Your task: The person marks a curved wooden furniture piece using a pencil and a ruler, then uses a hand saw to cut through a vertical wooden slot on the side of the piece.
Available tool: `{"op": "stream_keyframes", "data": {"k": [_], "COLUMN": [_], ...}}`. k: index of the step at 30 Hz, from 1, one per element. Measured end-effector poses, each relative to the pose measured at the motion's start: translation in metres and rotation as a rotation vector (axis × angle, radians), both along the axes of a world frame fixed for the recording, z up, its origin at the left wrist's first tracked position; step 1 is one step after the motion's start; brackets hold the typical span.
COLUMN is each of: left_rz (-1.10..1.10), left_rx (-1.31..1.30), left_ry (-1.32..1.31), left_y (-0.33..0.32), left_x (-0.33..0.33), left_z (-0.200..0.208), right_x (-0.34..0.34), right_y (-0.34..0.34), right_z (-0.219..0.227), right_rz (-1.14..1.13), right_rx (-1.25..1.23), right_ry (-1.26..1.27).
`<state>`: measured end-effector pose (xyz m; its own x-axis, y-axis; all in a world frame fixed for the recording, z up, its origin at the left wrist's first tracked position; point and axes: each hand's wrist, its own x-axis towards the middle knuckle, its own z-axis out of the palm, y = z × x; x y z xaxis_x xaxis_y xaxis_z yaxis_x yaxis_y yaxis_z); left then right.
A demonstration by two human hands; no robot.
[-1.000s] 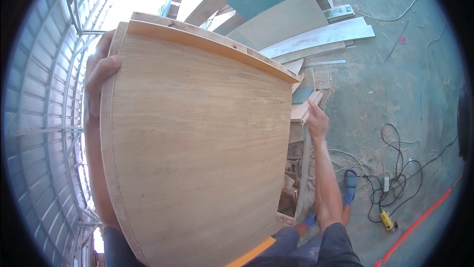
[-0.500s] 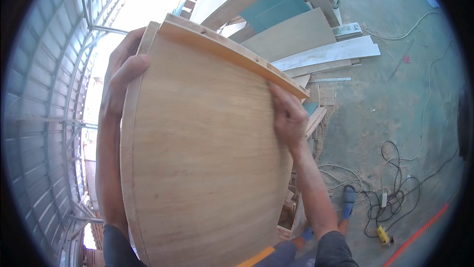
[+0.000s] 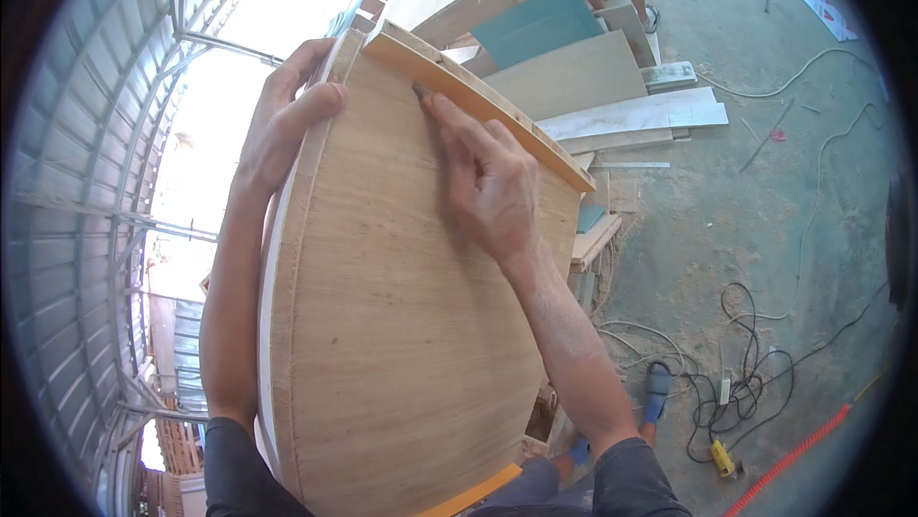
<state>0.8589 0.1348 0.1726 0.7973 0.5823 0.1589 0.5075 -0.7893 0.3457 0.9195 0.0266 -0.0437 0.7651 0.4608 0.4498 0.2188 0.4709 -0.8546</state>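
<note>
Here left hand (image 3: 287,115) grips panel (image 3: 402,326) edge, right hand (image 3: 488,182) flat.

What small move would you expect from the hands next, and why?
Probably drawing the right hand along the orange strip: its fingertips pinch something small and dark, maybe a pencil, against the strip at the wooden panel, which the left hand steadies.
</note>
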Motion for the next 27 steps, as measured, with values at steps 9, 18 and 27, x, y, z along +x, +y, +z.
{"op": "stream_keyframes", "data": {"k": [9, 18, 27], "left_rz": [-0.116, -0.063, 0.018], "left_rx": [0.034, -0.038, 0.052], "left_ry": [-0.007, -0.038, 0.026], "left_y": [0.014, 0.009, 0.004], "left_x": [0.001, -0.003, -0.009], "left_z": [0.003, 0.001, 0.003], "right_x": [-0.007, 0.003, -0.017], "right_y": [-0.030, 0.023, -0.028], "right_z": [-0.264, 0.040, -0.170], "right_rz": [-0.126, -0.075, -0.038], "right_rx": [-0.368, 0.069, -0.515], "right_ry": [0.327, -0.024, 0.314]}}
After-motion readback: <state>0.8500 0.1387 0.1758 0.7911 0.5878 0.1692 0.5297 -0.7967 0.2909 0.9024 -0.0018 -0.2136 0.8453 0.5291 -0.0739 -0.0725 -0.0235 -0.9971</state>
